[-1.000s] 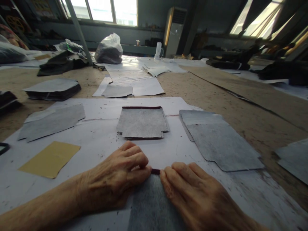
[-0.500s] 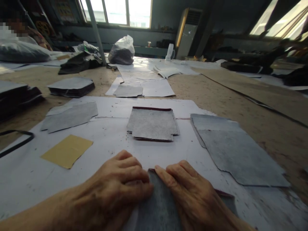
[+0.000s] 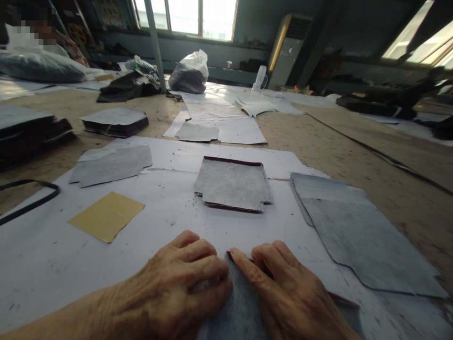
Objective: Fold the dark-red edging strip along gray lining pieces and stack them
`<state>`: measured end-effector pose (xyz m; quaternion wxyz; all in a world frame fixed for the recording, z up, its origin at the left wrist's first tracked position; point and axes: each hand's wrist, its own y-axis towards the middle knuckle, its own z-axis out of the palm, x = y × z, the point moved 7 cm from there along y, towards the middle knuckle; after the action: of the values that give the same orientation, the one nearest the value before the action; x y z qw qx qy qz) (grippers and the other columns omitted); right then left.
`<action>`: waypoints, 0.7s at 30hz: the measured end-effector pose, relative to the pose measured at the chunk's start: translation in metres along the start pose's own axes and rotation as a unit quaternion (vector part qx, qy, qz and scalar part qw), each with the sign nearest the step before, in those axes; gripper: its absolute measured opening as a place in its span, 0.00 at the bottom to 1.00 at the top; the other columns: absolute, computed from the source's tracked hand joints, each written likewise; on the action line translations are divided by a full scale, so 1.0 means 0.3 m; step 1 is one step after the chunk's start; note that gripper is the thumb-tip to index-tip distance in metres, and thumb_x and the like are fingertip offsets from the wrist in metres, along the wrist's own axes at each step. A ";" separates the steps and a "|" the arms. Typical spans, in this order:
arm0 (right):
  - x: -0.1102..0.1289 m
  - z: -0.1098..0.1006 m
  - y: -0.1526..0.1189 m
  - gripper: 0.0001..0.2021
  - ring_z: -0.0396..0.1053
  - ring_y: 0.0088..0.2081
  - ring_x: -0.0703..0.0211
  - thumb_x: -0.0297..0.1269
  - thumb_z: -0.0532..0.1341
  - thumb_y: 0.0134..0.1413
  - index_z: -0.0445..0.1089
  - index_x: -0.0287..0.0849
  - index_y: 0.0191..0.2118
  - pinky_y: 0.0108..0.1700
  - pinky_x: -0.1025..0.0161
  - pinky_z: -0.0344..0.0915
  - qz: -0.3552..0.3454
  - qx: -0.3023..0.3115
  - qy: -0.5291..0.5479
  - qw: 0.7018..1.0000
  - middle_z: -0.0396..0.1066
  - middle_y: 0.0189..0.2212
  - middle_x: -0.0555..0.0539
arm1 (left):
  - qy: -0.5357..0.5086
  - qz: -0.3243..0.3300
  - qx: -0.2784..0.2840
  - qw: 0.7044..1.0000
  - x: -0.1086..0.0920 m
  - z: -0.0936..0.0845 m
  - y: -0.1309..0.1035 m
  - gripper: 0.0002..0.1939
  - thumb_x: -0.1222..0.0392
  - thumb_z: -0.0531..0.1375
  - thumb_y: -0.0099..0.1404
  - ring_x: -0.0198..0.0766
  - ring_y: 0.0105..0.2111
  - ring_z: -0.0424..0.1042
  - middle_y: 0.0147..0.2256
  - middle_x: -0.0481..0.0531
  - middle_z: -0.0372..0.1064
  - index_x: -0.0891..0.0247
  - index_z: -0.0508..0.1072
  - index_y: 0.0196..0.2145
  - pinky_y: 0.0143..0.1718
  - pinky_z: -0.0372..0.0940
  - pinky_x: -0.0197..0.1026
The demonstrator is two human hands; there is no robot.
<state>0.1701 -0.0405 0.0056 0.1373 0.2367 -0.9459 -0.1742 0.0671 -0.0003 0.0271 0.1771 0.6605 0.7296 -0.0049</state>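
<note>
Dim background; blown-out window [image 3: 217, 19]; glare on far white sheeting [image 3: 208, 105]; edges stretched, soft.

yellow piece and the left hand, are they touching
Apart. The head view shows it: a strip of white paper is visible between the right-hand edge of the yellow piece and the left hand.

Could slide forward from the left hand [image 3: 180, 281] over white paper [image 3: 177, 198] | would have bumped into the small gray pile [image 3: 231, 184] straight ahead | could slip between that pile and the big gray sheets [image 3: 368, 236], ahead of the right hand [image 3: 288, 288] | would have met the yellow card [image 3: 107, 216] at left
</note>
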 end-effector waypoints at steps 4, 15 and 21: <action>-0.006 -0.004 -0.001 0.20 0.60 0.33 0.56 0.26 0.49 0.54 0.62 0.33 0.52 0.33 0.58 0.65 0.012 0.002 -0.005 1.000 0.63 0.33 0.41 | 0.010 0.009 -0.021 1.000 0.000 0.004 -0.006 0.13 0.64 0.50 0.57 0.42 0.33 0.66 0.35 0.57 0.69 0.66 0.67 0.40 0.35 0.62 0.48; 0.036 -0.011 0.014 0.17 0.61 0.31 0.57 0.27 0.46 0.57 0.63 0.33 0.50 0.29 0.61 0.63 0.007 -0.001 -0.060 0.998 0.67 0.33 0.43 | 0.010 0.014 -0.075 0.997 -0.023 -0.025 0.000 0.15 0.70 0.48 0.55 0.39 0.33 0.66 0.33 0.54 0.68 0.65 0.66 0.39 0.38 0.62 0.44; 0.116 -0.125 -0.127 0.09 0.67 0.35 0.58 0.23 0.54 0.54 0.70 0.35 0.38 0.31 0.63 0.64 -0.040 -0.136 -0.248 0.958 0.70 0.33 0.47 | 0.020 0.006 -0.174 0.984 0.028 0.025 -0.053 0.16 0.67 0.48 0.60 0.38 0.37 0.66 0.41 0.52 0.64 0.56 0.68 0.43 0.34 0.63 0.40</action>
<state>0.1688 -0.0992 0.0306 -0.0779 0.2025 -0.9073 -0.3601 0.0531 0.0038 0.0144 0.2753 0.6239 0.7186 0.1365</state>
